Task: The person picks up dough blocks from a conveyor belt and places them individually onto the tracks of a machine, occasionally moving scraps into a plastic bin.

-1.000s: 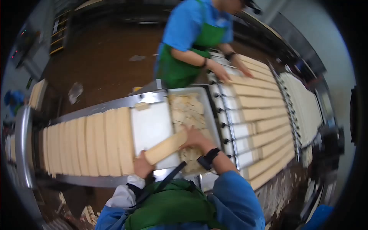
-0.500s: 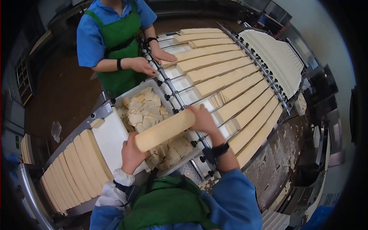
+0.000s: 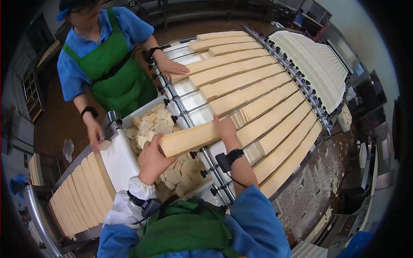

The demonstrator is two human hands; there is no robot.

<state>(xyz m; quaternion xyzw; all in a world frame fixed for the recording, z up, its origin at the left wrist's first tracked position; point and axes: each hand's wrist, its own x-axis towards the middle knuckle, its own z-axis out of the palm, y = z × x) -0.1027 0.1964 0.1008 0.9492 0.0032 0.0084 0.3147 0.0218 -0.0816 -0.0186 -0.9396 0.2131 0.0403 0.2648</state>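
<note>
A long stack of thin, pale dough wrappers [image 3: 189,139] spans the gap between my two hands, above a bin and the roller bar. My left hand [image 3: 154,160] grips its left end, thumb and fingers around the edge. At the other end, my right hand [image 3: 224,128] is closed around the stack, beside the lanes of the conveyor. Below lies a white bin [image 3: 151,105] of loose wrapper scraps [image 3: 180,176]. A row of loosened wrappers [image 3: 241,117] leans in the lane near my right hand.
Long dough stacks [image 3: 241,71] lie in lanes between thin rods, with a metal bar [image 3: 178,103] across their near end. More stacks [image 3: 81,193] fill the left belt [image 3: 122,159]. A co-worker [image 3: 103,56] stands opposite, one hand on a stack, the other at a small dough piece [image 3: 105,145].
The stack in my hands has shifted slightly and sits more level, its right end nearer the lanes. The co-worker has moved left, one hand reaching down to the small piece on the left belt.
</note>
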